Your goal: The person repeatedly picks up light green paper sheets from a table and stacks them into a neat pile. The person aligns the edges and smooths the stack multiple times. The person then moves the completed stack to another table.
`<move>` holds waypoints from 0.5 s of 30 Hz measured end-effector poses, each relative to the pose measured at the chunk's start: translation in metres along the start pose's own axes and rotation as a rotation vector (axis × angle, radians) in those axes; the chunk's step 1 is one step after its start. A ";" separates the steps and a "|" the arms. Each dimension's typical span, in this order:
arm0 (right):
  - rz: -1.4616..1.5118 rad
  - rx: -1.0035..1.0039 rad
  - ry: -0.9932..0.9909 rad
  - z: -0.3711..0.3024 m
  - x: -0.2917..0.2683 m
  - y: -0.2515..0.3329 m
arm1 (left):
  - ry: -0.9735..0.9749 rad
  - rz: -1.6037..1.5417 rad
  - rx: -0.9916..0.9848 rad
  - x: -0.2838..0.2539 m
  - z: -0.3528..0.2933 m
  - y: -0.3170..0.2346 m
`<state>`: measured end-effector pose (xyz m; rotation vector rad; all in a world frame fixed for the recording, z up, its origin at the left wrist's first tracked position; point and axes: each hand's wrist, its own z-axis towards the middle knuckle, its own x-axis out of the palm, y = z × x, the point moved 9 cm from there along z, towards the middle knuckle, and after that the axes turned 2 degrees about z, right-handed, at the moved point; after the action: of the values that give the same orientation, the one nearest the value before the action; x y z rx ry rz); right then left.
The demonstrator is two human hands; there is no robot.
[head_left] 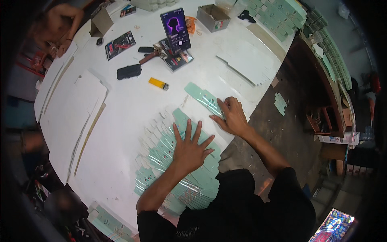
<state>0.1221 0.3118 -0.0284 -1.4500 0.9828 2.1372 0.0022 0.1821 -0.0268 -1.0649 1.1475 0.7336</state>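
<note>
While the fingers [188,129] of the left hand [188,152] lie spread wide and flat, grasping nothing, on a fanned heap of flat, pale green cardboard cartons [161,146], the right hand [233,117] is at the near end of a single long, pale green, glossy carton strip [201,97] just beyond the heap. Its thumb and forefinger stand apart at that end, the others curled; whether they grip the strip I cannot tell. Heap and strip both rest on a broad white tabletop [117,109], the heap close against the person's black shirt [238,209]. Past the strip, toward the left, lies a yellow plastic lighter [157,83], with a black oblong pouch [129,71] beyond it. Farther back, a dark smartphone [175,30] showing a purple-outlined head stands propped upright above a flat dark package [179,61]. To the right lies a stepped stack of white card [244,68]; large white sheets [70,115] cover the left side. An open grey cardboard box [213,18] sits at the far side, and a co-worker [60,26] is at the far left edge. On the dark floor [262,137] at right lies a loose pale green piece [279,103].
</note>
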 end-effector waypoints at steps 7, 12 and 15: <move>0.006 0.061 0.067 -0.004 0.006 0.004 | 0.053 -0.027 -0.014 0.006 0.002 0.003; -0.008 0.049 0.084 -0.006 0.007 0.006 | 0.103 -0.102 -0.052 0.011 0.005 0.006; 0.448 0.393 0.196 -0.004 -0.011 0.009 | -0.029 -0.123 -0.053 -0.010 0.005 0.004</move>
<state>0.1231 0.3035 -0.0163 -1.3479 1.8293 1.9377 -0.0027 0.1887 -0.0180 -1.1555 1.0327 0.6838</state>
